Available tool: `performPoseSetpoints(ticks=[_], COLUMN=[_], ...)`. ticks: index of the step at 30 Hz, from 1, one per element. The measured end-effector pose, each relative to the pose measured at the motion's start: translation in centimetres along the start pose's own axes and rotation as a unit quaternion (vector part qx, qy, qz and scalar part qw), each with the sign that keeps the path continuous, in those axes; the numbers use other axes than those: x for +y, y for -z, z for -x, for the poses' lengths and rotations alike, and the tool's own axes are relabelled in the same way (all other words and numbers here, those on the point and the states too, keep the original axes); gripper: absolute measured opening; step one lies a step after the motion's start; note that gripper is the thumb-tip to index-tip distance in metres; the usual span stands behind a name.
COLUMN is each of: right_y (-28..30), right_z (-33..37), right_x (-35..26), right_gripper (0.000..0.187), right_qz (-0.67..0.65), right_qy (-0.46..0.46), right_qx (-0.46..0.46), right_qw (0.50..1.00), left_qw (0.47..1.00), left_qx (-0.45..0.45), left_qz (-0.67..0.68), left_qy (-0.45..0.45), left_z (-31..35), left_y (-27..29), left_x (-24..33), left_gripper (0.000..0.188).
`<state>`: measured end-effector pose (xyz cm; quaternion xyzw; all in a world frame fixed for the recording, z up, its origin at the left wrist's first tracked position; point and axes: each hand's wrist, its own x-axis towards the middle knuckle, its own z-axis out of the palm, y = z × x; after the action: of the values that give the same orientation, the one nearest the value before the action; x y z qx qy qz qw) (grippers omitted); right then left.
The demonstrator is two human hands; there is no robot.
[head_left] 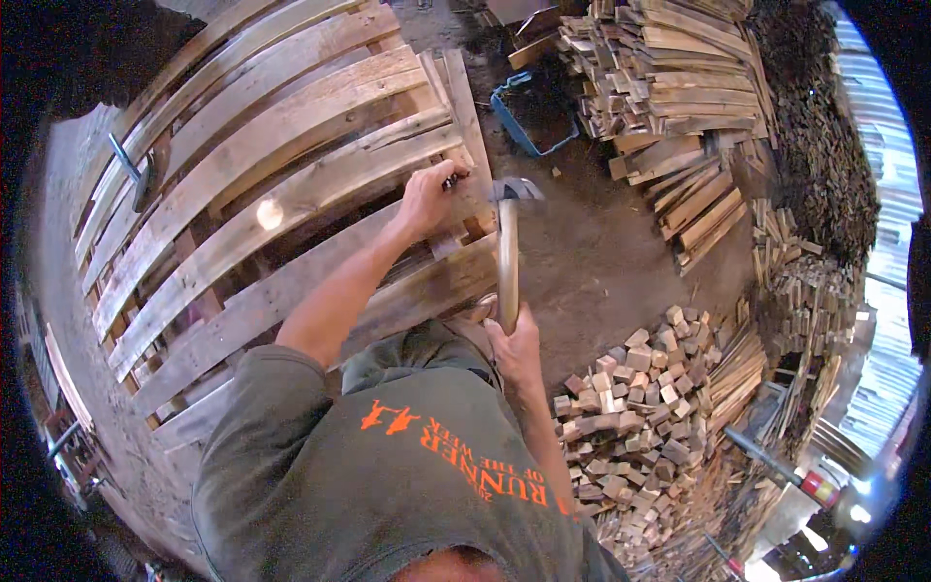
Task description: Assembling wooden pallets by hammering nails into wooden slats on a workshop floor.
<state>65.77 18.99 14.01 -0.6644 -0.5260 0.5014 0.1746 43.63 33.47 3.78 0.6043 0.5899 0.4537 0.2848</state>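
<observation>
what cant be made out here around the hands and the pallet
In the head view:
Small dark pieces in the left hand: too small and partly covered by it, so kind and number are unclear.
Grey metal head of the wooden-handled hammer: blurred, so its striking face is unclear.
The pale slatted wooden pallet's near edge: partly hidden by the dark green shirt.

On my feed, the only print I can make out is orange lettering (pixel 487 471), upside down, on the dark green shirt (pixel 349 475), lower middle of the frame. A red-and-white patch (pixel 819 488), lower right, is unreadable.
</observation>
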Motion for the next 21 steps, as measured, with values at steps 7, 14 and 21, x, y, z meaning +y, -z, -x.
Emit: performPoseSetpoints(ticks=[7,14,21], right_y=[1.1,0.1,0.9], right_z=[-0.2,-1.3,-1.6], right_x=[-5.9,-6.5,-6.6], right_gripper=[0.032,0.033,0.029], right_qz=[0.021,0.061,0.056], right_qy=[0.077,0.087,0.083], right_qx=[0.021,0.047,0.017], right_qw=[0.997,0.993,0.995], left_qw=[0.996,0.994,0.996], left_qx=[0.011,0.005,0.028], left_qz=[-0.084,-0.107,-0.084], left_qy=[-0.019,0.014,0.006], left_z=[0.0,0.0,0.2], left_y=[-0.6,-0.7,-1.2], left_x=[0.9,1.3,0.4], left_gripper=[0.022,0.024,0.023])
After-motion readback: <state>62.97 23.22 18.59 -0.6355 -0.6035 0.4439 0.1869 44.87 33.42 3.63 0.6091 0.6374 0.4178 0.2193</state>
